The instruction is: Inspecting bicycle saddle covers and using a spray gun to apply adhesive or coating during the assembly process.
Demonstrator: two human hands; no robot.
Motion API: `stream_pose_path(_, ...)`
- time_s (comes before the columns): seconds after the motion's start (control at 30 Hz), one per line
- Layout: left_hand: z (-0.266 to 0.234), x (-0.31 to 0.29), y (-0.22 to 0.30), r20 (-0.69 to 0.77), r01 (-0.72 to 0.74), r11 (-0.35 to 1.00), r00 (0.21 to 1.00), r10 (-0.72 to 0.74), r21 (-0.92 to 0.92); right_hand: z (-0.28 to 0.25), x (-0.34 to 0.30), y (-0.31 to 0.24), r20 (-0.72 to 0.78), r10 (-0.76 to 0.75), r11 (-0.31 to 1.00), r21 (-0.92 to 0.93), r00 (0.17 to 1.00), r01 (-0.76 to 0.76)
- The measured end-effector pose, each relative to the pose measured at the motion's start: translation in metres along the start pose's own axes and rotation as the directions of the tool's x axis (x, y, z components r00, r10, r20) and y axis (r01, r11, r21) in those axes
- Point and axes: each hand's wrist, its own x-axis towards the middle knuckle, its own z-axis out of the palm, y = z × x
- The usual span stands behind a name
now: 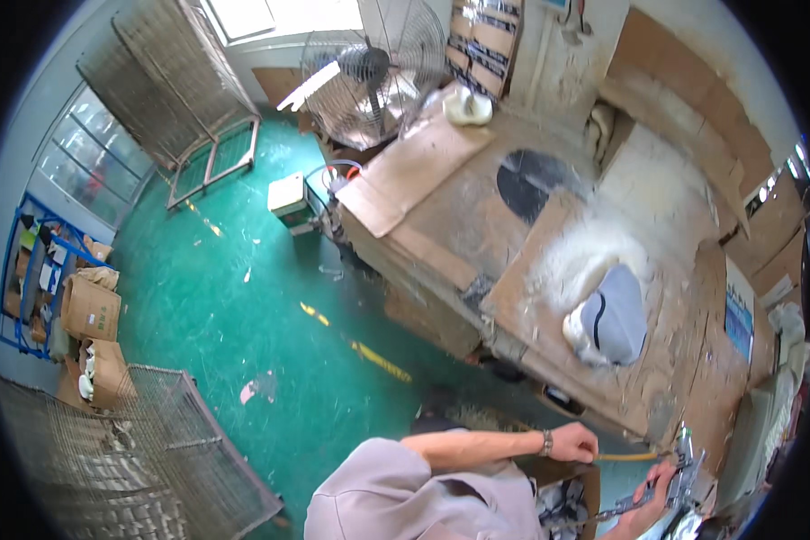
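My right hand is wrapped round a silver, gun-shaped metal tool at the table's near right corner. Its exact kind is unclear. Closed fingers of my left hand grip a thin orange-yellow tube or strip, which stretches across to the tool. Farther off on the table lies a grey, rounded, cap-like piece with a dark curved line and a white edge. Neither hand touches it. White powdery residue surrounds the piece.
The cardboard-covered worktable fills the right side. Below my hands stands an open box of grey-white pieces. A large fan is at the back; wire racks and a blue shelf stand left on the green floor.
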Motion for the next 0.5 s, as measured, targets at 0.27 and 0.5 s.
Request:
stream_pose_path(0.27,-0.009,0.003,0.006,0.094,0.144,0.989,0.985,-0.142,-0.02,0.025,-0.005,-0.014,0.052,-0.076,0.996,-0.034,0.996,0.078)
stream_pose_path(0.5,-0.005,0.001,0.009,0.074,0.144,0.981,0.985,-0.154,0.127,0.011,-0.009,-0.011,0.077,-0.069,0.997,-0.026,0.995,0.072)
